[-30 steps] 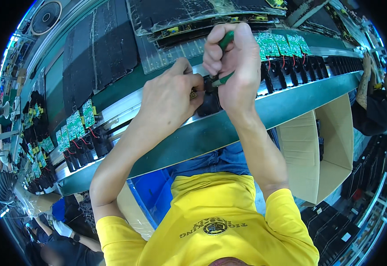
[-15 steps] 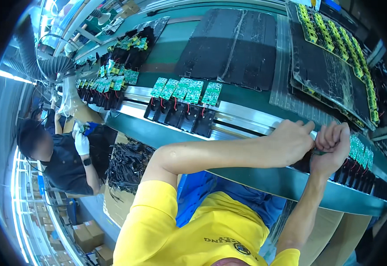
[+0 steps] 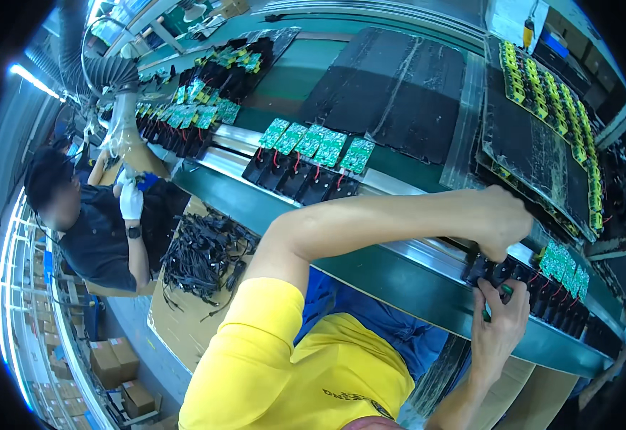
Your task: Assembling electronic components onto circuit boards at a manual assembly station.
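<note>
My left hand (image 3: 503,221) is closed and bent downward over the row of black plastic cases (image 3: 479,269) on the metal rail. What its fingers hold, if anything, is hidden. Just below it, my right hand (image 3: 501,322) reaches up to the near side of the same cases. Its fingers are curled round a small dark and green piece (image 3: 506,289) that I cannot make out. To the right, green circuit boards (image 3: 558,261) are wired in red to more black cases. Several boards (image 3: 314,145) with cases (image 3: 299,178) stand on the rail at the left.
Dark sheets (image 3: 388,89) lie behind the rail, with a stack bearing yellow parts (image 3: 542,86) at the back right. Black cables (image 3: 202,254) lie on cardboard at the left. A gloved co-worker (image 3: 102,226) sits there beside a grey hose (image 3: 109,74).
My hands have parted from close together above the rail. The right hand has dropped to the cases' near side; the left has turned downward over them. The view has shifted slightly.
</note>
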The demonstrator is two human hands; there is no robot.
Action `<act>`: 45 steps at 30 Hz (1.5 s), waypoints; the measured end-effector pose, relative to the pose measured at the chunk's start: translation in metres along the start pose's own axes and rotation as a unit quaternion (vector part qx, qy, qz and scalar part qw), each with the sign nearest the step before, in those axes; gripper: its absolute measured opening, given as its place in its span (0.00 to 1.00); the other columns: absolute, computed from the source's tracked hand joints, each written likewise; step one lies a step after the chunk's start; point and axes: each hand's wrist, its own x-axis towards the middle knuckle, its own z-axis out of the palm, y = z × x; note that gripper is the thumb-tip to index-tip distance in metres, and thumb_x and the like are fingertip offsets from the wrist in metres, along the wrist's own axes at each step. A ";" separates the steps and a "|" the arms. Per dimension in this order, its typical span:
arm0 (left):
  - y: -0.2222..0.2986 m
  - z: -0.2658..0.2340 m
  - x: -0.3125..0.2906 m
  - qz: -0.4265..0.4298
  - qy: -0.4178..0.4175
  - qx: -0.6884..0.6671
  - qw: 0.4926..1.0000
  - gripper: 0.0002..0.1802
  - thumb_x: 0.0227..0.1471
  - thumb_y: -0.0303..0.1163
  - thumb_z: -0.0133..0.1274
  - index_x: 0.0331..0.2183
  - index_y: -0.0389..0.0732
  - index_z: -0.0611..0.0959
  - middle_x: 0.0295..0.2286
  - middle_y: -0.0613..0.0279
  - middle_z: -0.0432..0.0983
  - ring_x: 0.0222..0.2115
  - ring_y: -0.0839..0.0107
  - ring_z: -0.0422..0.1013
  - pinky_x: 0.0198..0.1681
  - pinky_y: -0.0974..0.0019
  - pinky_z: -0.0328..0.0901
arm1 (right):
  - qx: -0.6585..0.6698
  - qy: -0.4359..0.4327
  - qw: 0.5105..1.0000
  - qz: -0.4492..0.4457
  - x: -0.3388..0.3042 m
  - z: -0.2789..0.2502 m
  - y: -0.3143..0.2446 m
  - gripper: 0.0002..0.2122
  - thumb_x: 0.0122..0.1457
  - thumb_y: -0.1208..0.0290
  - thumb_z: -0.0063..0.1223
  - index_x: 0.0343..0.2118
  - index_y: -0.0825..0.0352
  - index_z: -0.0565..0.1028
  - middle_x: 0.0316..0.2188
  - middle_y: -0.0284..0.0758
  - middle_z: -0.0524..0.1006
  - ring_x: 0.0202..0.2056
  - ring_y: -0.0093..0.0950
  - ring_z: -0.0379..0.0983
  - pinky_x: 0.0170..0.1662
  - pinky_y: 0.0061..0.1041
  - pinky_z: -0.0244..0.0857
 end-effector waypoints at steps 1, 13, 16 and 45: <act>-0.002 0.010 0.007 -0.011 0.101 0.047 0.994 0.11 0.53 0.37 0.69 0.36 0.41 0.91 0.37 0.51 0.82 0.33 0.51 0.79 0.32 0.47 0.72 | -0.005 -0.003 1.000 -0.004 0.000 0.001 -0.001 0.18 0.62 0.75 0.74 0.56 0.59 0.90 0.51 0.37 0.77 0.45 0.36 0.74 0.51 0.36 0.73; -0.016 0.117 -0.053 0.014 0.446 0.247 0.860 0.16 0.60 0.33 0.62 0.49 0.46 0.78 0.43 0.57 0.73 0.48 0.59 0.73 0.58 0.53 0.67 | 0.028 0.126 0.986 0.108 -0.023 -0.032 0.091 0.16 0.73 0.66 0.69 0.61 0.59 0.89 0.53 0.41 0.79 0.50 0.43 0.79 0.55 0.40 0.75; -0.034 0.102 -0.112 0.013 0.404 0.196 0.893 0.11 0.59 0.32 0.62 0.43 0.44 0.81 0.48 0.55 0.75 0.51 0.55 0.73 0.61 0.49 0.68 | -0.129 0.160 0.946 0.249 -0.058 -0.040 0.192 0.18 0.80 0.52 0.62 0.62 0.57 0.89 0.55 0.46 0.81 0.54 0.46 0.82 0.58 0.40 0.77; -0.083 -0.072 0.260 -0.064 0.456 0.236 0.856 0.23 0.63 0.42 0.69 0.54 0.38 0.88 0.53 0.41 0.80 0.55 0.43 0.76 0.58 0.43 0.73 | -0.130 0.224 0.899 0.353 -0.026 -0.032 0.200 0.11 0.72 0.59 0.70 0.46 0.61 0.93 0.47 0.40 0.78 0.41 0.46 0.82 0.46 0.43 0.79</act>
